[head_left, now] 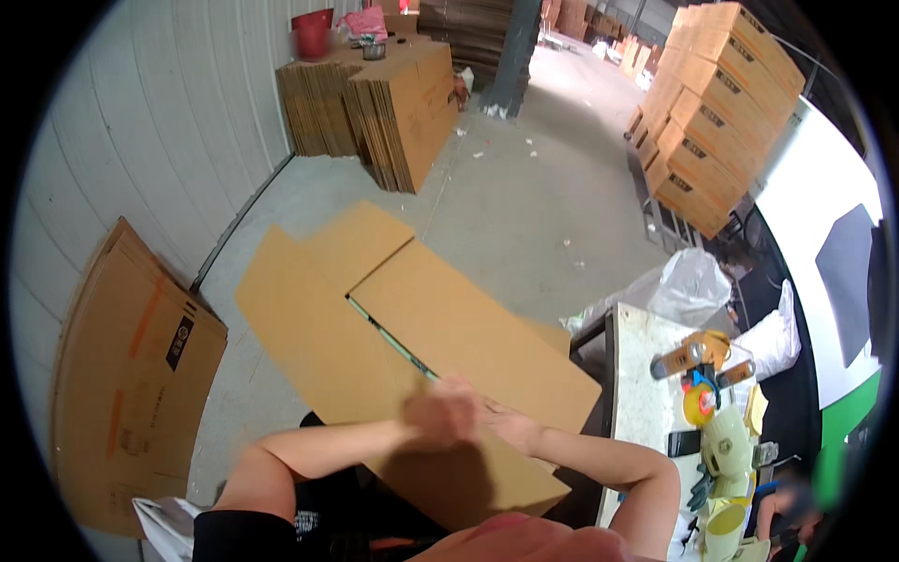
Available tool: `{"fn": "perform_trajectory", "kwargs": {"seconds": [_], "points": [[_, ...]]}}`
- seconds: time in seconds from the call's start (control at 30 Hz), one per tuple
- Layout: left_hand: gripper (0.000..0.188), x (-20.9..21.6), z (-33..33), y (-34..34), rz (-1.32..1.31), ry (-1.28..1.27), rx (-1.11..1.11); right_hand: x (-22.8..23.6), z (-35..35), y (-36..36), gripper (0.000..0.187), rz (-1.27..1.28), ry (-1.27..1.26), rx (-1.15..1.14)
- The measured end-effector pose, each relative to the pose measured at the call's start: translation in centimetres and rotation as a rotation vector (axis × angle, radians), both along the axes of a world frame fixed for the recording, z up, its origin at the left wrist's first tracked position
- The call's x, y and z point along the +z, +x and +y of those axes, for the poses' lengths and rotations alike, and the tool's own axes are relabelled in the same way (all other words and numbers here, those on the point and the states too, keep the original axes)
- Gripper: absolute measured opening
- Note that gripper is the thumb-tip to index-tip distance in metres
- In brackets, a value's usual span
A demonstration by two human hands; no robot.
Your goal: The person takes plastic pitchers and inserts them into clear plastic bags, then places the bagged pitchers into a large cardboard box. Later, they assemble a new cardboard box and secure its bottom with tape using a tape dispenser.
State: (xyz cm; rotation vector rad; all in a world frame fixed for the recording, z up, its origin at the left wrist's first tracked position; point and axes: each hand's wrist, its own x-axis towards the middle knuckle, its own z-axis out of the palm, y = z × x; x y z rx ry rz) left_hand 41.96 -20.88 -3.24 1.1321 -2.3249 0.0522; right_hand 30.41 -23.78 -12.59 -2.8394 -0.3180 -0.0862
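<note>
A large brown cardboard box (468, 328) lies in front of me, its long top flaps nearly meeting. Through the narrow gap between them a strip of something green and dark (393, 345) shows. My left hand (442, 412) is over the near part of this gap, smeared by motion, so its fingers do not show clearly. Close beside it, my right hand (510, 429) rests at the edge of the right-hand flap, its fingers partly hidden. At the far end, further flaps (361, 229) stick outward.
A flattened carton (140, 384) leans on the left wall. Folded cardboard stacks (403, 112) stand ahead, a red bucket (312, 36) on top. A white table (637, 375) at right holds cans, a tape dispenser (698, 403) and a phone (684, 443). Stacked cartons (716, 122) stand far right.
</note>
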Motion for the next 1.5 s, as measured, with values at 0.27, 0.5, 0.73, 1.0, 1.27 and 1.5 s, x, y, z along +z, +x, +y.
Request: {"fn": "perform_trajectory", "kwargs": {"seconds": [0.27,0.5,0.73,1.0,1.27,1.5], "points": [[0.022,4.6,10.8,-8.3,0.202,-0.231,-0.124,2.9,5.6,-4.1,0.028,-0.143,0.223,0.037],[0.014,6.3,15.8,-5.8,0.002,-0.487,0.047,15.0,8.3,-12.5,0.015,-0.375,0.501,-0.241],[0.019,1.8,8.3,-7.9,0.147,-0.412,-0.103,18.5,11.8,-23.3,0.018,-0.448,0.385,-0.481],[0.027,-8.4,3.4,-11.5,-0.198,0.257,0.222,17.9,18.2,-22.2,0.028,-0.408,0.156,-0.553],[0.048,-10.5,8.2,-15.7,-0.106,0.233,0.033,18.2,19.6,-19.0,0.028,-0.359,0.097,-0.650],[0.062,-7.2,10.6,-1.2,-0.152,0.529,0.397,9.7,17.0,-12.9,0.072,-0.521,0.102,-1.007]]}}
